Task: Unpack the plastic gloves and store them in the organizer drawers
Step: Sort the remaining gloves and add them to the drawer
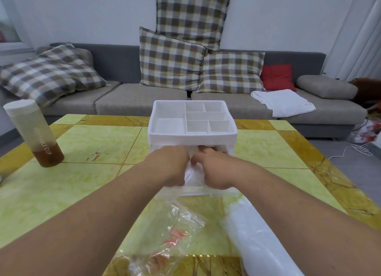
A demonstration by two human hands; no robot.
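One long grey sofa (144,102) fills the back of the room against a pale wall (82,14), carrying four plaid cushions (171,59), a red cushion (277,76) and a crumpled white cloth (284,102). Before it stands the table (82,185), tiled in yellow-green with ochre borders. At its middle sits the white organizer (193,134), its top tray split into compartments. A white plastic roll (259,244) lies at the near right, a clear bag (175,230) with red print beside it, and a bottle (34,131) of brown liquid stands far left. The left hand (173,166) and right hand (214,170), fingers curled, grip the translucent plastic gloves (193,178) between them over a pulled-out drawer (193,192).
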